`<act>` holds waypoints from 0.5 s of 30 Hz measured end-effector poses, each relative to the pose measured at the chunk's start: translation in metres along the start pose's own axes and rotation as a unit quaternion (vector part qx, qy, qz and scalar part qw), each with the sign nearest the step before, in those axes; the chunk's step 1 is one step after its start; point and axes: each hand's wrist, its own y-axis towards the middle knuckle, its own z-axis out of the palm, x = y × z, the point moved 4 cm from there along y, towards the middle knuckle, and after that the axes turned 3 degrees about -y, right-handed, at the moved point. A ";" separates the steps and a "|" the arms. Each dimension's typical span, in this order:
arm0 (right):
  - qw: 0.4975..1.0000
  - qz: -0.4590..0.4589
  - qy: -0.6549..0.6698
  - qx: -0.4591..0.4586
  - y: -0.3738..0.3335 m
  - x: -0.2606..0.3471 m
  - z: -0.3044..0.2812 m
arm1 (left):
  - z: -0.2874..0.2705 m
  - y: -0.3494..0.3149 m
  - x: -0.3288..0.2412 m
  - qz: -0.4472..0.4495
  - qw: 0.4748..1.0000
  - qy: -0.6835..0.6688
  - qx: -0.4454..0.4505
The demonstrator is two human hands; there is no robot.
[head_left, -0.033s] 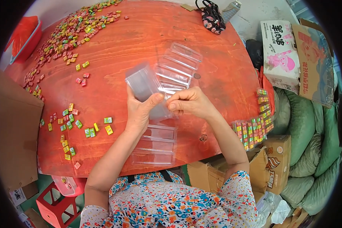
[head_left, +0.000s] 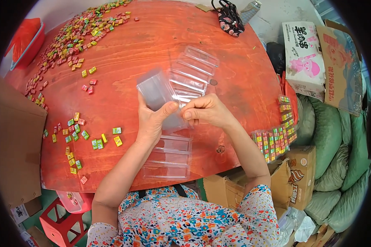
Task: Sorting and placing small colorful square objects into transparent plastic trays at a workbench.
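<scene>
- I watch from far away. The clear plastic stack [head_left: 154,84] is in the middle, over the red table [head_left: 235,74]. I cannot tell if it touches the wood.
- The left hand [head_left: 151,123] has its thumb clamped on the stack; its other fingers are mostly hidden. If that thumb goes soft, I think the thin layers could slide apart and drop.
- The right hand [head_left: 205,111] has its thumb and first finger pinched together on the stack's edge. I cannot tell how many layers they hold. If layers stick, two could come off as one.
- A hard tug worries me too. It could bend or rip the plastic where the fingers squeeze.
- At one o'clock from the hands lie loose clear trays [head_left: 196,68]. A dropped piece could knock them crooked.
- At six o'clock, more see-through trays [head_left: 167,158] lie near the table's edge, beside the left forearm [head_left: 123,168]. If that arm swings, it could push them off.
- At nine o'clock are loose little packs [head_left: 77,128]. A wide elbow could scatter them.
- At four o'clock, tidy rows of packs [head_left: 272,142] sit close to the edge. A bump from the right forearm [head_left: 247,152] could tip them.
</scene>
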 end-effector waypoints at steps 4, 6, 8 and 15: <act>0.999 -0.020 -0.031 -0.032 0.002 0.000 -0.020 | 0.003 0.005 -0.001 0.008 0.999 0.012 -0.031; 0.923 -0.086 -0.223 -0.302 0.001 0.008 -0.063 | 0.000 0.005 -0.003 -0.002 0.999 0.006 -0.048; 0.624 -0.154 -0.634 -0.430 0.003 0.019 -0.094 | -0.003 0.005 -0.006 0.003 0.999 0.024 -0.046; 0.416 -0.028 -0.816 -0.401 0.020 -0.049 -0.195 | 0.001 -0.005 0.011 -0.021 0.999 0.022 -0.018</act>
